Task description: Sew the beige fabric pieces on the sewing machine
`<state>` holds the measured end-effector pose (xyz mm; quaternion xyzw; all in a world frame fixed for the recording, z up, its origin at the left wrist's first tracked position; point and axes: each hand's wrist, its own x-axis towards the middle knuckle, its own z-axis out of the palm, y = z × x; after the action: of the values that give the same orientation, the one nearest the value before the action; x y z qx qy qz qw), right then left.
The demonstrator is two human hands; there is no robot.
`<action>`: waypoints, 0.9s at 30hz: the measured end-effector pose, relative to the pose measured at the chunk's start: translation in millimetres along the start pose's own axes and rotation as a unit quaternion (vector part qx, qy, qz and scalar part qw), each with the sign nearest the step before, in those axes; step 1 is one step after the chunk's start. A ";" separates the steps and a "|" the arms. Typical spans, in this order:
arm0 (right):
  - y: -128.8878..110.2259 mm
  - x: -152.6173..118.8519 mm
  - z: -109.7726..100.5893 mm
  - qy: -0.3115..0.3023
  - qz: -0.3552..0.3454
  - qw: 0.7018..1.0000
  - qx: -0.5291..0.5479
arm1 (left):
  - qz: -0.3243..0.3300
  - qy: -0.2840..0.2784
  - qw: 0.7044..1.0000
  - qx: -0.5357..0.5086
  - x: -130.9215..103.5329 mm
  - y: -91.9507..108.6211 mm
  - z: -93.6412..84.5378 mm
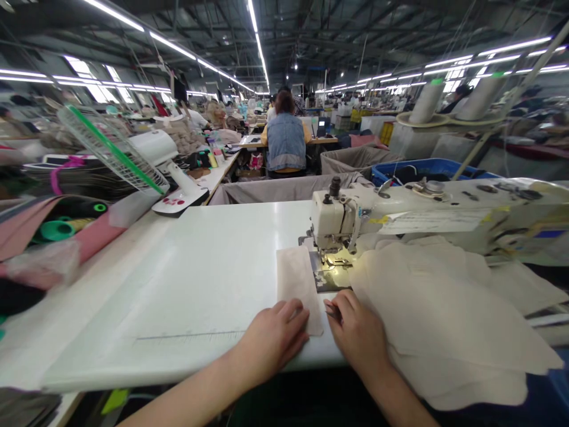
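Note:
A narrow beige fabric piece point(296, 273) lies flat on the pale table, just left of the sewing machine's needle plate point(331, 281). My left hand point(278, 332) is at its near end, fingers curled together on the cloth. My right hand point(358, 329) is closed to the right of it, just in front of the plate. A slim dark metal tool point(331, 312) pokes out between its thumb and fingers; most of it is hidden. The sewing machine point(335, 219) stands above, its lamp lighting the presser foot point(336, 261). Large beige fabric panels point(444, 314) are stacked right of my right hand.
A white desk fan point(155, 148) with a green-edged guard stands at the back left. Thread spools point(57, 228) and pink material lie at the left. Behind the machine are a grey cloth bin point(284, 188) and a blue crate point(435, 166). A person in a denim vest point(287, 142) sits ahead.

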<state>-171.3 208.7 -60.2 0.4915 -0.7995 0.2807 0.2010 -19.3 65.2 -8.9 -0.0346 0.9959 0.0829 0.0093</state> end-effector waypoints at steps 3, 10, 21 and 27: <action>-0.2 0.4 -0.2 0.009 -0.003 1.000 0.003 | -0.002 -0.010 1.000 0.007 -0.8 0.8 -3.3; 0.0 1.2 -1.0 0.009 -0.006 1.000 0.001 | -0.014 -0.039 0.999 -0.019 -6.8 4.7 -16.9; 4.1 0.4 -7.0 -0.003 0.016 0.998 0.058 | 0.001 0.006 1.000 -0.030 -8.2 1.1 -11.9; 6.7 1.0 -11.0 -0.018 0.058 0.993 0.099 | 0.008 0.025 0.999 -0.026 -7.4 0.6 -6.0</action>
<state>-177.3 217.5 -52.9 0.4667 -0.7985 0.3606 0.1203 -12.1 65.3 -2.7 -0.0288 0.9935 0.1084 -0.0172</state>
